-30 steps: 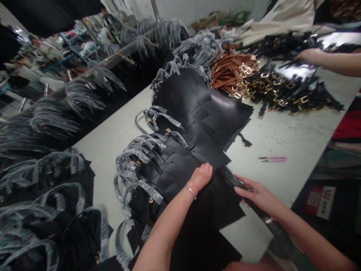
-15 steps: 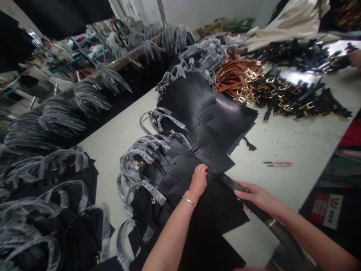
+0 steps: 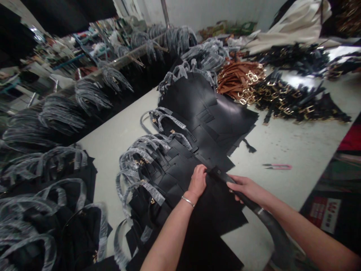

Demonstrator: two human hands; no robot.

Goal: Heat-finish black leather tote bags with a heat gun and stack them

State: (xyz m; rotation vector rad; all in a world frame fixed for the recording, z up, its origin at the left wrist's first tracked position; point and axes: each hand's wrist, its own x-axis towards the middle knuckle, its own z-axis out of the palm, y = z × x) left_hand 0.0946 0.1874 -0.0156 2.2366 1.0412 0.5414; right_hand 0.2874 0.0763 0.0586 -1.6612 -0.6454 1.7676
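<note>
My left hand (image 3: 199, 180), a bangle on its wrist, has its fingers curled down at the edge of a black leather panel (image 3: 222, 199) and appears to pinch it. In my right hand (image 3: 245, 188) is a long black tube-like tool (image 3: 224, 176) with a thin metal band behind the grip. Its flat front end lies against the panel, close to my left fingertips. The tool's rear part curves down toward the lower right and blurs. Beneath and left of my hands lie overlapping black bag pieces with plastic-wrapped handles (image 3: 141, 152).
Thread snips (image 3: 278, 166) lie on the pale table (image 3: 262, 145) at right. Brown straps (image 3: 238, 77) and black straps with gold buckles (image 3: 296, 99) are heaped at the back. More wrapped handles (image 3: 67, 188) stand at left, beside a rack of hanging handles (image 3: 60, 114).
My right hand and the black tube-like tool have moved left, bringing its front end up to my left fingers. My left hand stays nearly in place. A hand at the far right edge is gone from view.
</note>
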